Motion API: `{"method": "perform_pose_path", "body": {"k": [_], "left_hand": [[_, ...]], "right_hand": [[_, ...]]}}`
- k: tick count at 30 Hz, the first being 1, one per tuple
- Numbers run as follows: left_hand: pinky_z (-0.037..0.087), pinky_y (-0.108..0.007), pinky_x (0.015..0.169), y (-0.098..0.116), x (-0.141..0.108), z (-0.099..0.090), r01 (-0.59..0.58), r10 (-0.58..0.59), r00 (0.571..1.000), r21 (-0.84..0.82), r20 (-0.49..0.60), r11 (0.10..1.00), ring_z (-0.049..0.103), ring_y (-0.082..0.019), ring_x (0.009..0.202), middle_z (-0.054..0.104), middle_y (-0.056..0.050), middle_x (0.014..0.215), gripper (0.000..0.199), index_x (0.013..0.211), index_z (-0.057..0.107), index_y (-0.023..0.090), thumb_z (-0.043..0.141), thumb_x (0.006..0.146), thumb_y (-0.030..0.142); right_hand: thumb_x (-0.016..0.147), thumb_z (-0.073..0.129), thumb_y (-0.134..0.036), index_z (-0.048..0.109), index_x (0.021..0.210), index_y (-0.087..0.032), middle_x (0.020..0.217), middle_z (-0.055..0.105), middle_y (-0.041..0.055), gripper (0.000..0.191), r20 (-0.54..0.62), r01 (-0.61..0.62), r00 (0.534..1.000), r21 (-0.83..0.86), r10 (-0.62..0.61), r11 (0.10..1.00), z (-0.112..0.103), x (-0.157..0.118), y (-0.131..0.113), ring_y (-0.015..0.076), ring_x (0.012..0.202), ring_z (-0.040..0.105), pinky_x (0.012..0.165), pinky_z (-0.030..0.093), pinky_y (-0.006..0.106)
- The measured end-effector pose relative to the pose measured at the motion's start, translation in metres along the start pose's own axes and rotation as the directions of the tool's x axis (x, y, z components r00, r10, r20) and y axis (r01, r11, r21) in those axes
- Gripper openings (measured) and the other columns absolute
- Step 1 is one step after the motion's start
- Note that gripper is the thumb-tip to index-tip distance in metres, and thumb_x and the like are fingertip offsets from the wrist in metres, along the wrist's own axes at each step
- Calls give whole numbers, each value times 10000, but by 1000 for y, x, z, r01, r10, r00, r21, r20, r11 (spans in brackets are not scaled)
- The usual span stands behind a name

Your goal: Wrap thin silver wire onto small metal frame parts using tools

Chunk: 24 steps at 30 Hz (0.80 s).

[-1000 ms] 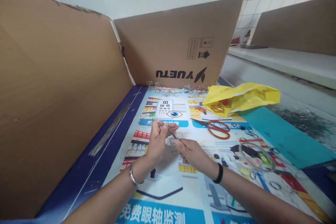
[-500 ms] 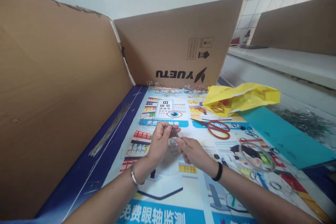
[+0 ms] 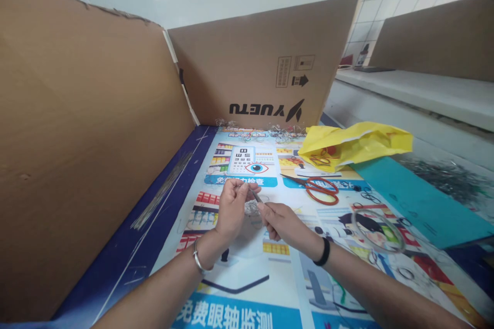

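Note:
My right hand (image 3: 281, 220), with a black band at the wrist, pinches a slim dark metal tool (image 3: 255, 196) whose tip points up and left. That tip reaches the fingers of my left hand (image 3: 232, 208), which are pinched together on something too small to make out. A silver bangle circles the left wrist. Thin tangled wire (image 3: 252, 209) shows between the hands, over the printed sheet. Red-handled scissors (image 3: 322, 190) lie just beyond my right hand, blades to the left.
Cardboard panels (image 3: 254, 72) stand at the back and left. Thin wires (image 3: 162, 193) lie along the left. To the right are a yellow bag (image 3: 358, 144), a teal sheet (image 3: 420, 200), a clear ring (image 3: 401, 239) and a wire heap (image 3: 447, 180).
Both hands stay almost in place. The fingers of my left hand have shifted slightly left, and the tool has tilted a little with its tip further left.

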<state>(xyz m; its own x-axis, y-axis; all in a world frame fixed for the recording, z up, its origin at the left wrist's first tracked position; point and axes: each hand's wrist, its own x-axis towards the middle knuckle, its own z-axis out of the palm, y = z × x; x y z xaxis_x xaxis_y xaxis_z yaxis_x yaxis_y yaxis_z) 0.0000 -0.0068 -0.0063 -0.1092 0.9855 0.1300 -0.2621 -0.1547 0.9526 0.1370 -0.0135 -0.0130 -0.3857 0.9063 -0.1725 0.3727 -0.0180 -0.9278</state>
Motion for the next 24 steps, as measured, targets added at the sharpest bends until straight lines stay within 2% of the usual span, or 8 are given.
{"method": "perform_pose_path", "body": {"k": [11,24], "left_hand": [[505,-358,773,-1,-2,2,-1,1,1000,-6,23,1000,672,-186,824,678,-43,876,180,864,423,187,517,844,339],[505,-363,776,0,-1,2,-7,7,999,-2,31,1000,671,-182,811,676,-45,859,184,855,435,181,530,836,338]], "right_hand": [[836,334,-615,420,611,-188,467,424,-53,491,-2,-5,1000,42,6,999,1,2,4,78,382,443,400,354,203],[855,329,-580,418,608,-193,432,396,-61,468,-16,-18,1000,-1,18,1000,1,2,2,79,364,423,391,341,206]]}}
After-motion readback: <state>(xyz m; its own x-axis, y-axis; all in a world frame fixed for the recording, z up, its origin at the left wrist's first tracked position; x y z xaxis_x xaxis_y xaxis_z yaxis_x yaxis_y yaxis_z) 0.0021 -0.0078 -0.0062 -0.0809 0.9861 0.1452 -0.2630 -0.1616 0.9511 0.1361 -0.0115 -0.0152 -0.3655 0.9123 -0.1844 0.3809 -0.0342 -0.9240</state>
